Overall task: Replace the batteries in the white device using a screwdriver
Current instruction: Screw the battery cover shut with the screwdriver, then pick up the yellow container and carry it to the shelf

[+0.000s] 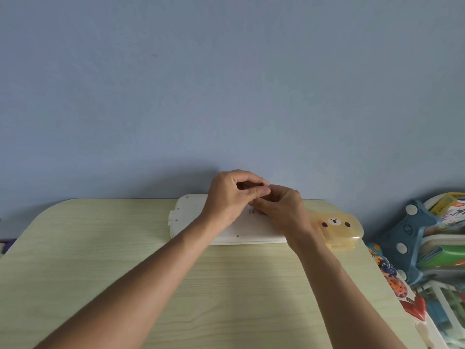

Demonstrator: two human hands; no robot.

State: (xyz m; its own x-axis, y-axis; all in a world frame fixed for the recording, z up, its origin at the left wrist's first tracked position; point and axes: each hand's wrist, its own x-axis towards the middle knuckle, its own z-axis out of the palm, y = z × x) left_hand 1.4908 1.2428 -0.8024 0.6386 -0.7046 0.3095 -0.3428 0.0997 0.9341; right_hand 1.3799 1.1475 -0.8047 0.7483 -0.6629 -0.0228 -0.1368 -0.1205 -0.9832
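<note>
**Both hands busy over the back of the white device**

Here we are at the far edge of the table (125, 260), where the white device (191, 217) lies flat, back side up, tight against the blue wall (226, 84). The left hand (231, 197) and the right hand (284, 210) meet just above its middle, fingers curled in on both. Something small and dark peeks out between the left fingertips, but what it is, a battery, a screw or a tool tip, I cannot tell. No screwdriver shows plainly anywhere, and the battery compartment itself is hidden under the hands.

My read: this is fine work at the compartment, right in the middle of the job. To do it well, keep the device pressed flat so it doesn't skate toward the wall, work straight down over the opening, and keep any loose small part pinched, not dropped, since pale wood grain would swallow a screw.

Just beside the device on the right, touching or nearly so, sits a translucent orange bear-face box (337, 227), close to the right wrist; a careless elbow could nudge it. Off the table's right edge, a blue toy (407, 238) and a heap of colourful toys (448, 273) crowd in.
</note>
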